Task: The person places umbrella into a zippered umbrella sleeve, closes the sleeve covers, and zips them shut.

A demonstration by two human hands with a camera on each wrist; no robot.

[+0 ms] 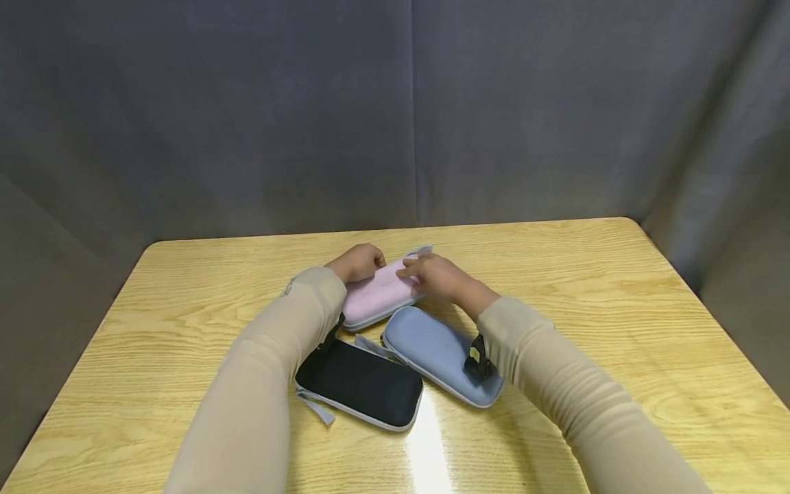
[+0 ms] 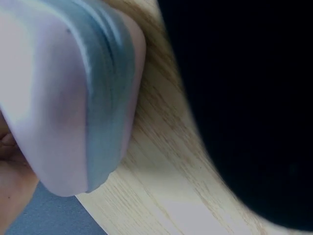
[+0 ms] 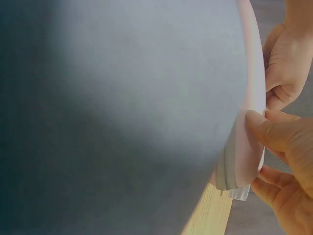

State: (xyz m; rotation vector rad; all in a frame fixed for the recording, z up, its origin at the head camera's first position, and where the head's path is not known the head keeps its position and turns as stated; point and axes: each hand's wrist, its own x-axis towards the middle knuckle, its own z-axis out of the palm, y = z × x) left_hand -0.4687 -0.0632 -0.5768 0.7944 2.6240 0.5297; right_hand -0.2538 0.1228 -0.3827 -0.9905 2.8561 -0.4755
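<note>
A pink zip case [image 1: 378, 293] with a grey zip band lies at the back of the group on the table. My left hand [image 1: 362, 262] is at its far edge with curled fingers, gripping there; the case hides the fingertips in the left wrist view. At the right end, my right hand [image 1: 439, 278] holds the same case, its thumb [image 3: 266, 131] on the pink face and other fingers round the edge. A grey strap [image 1: 422, 251] sticks out past that end. Beneath my right wrist lies a blue zip case [image 1: 432, 346], and a black zip case [image 1: 361, 381] is by my left forearm.
The wooden table [image 1: 185, 329] has rounded back corners, with a dark grey curtain [image 1: 278, 123] hanging behind it. The black case's grey strap [image 1: 317, 409] trails toward the front. The blue and black cases lie close together, a grey strap [image 1: 372, 345] between them.
</note>
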